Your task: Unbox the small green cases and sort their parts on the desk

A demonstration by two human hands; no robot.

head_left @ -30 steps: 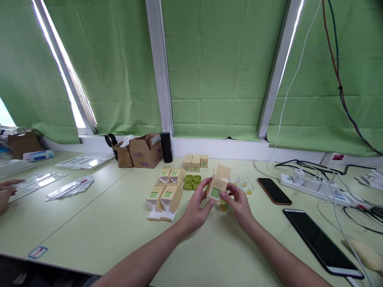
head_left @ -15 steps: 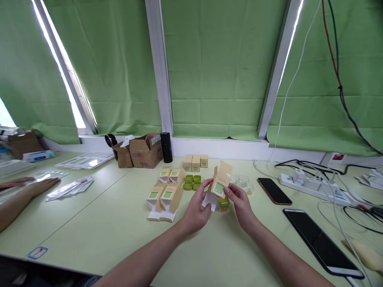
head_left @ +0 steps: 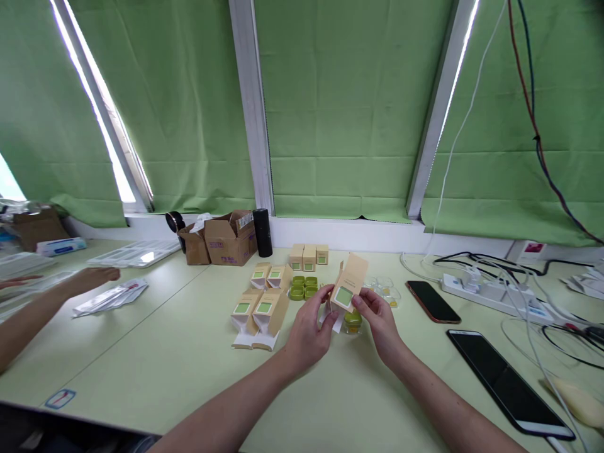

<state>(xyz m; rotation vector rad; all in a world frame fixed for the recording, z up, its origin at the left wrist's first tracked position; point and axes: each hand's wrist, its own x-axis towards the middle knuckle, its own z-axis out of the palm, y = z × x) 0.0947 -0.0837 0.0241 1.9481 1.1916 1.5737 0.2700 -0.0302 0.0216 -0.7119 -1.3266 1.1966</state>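
Note:
Between both hands I hold a small tan cardboard box [head_left: 349, 280] with a green window and raised flaps. My left hand [head_left: 311, 324] grips its left side and lower flap, fingers closed. The fingers of my right hand [head_left: 377, 318] pinch its lower right corner. Just below the box, a small jar with a green lid [head_left: 352, 321] stands on the table, partly covered. To the left are several opened tan boxes [head_left: 264, 308] with white inner flaps. Several green lids [head_left: 297, 292] sit behind my left hand, and clear containers [head_left: 384, 289] lie behind my right.
Three closed tan boxes [head_left: 309, 257] stand at the back. On the right lie two phones [head_left: 433, 301], a power strip [head_left: 493, 296] and cables. A brown carton [head_left: 230, 242] and black cylinder [head_left: 262, 233] stand back left. A co-worker's arm [head_left: 56, 296] reaches in near plastic packets [head_left: 111, 297].
The held box has tilted slightly and shifted a little in my hands. At the left, the co-worker's nearer hand has lifted and moved right.

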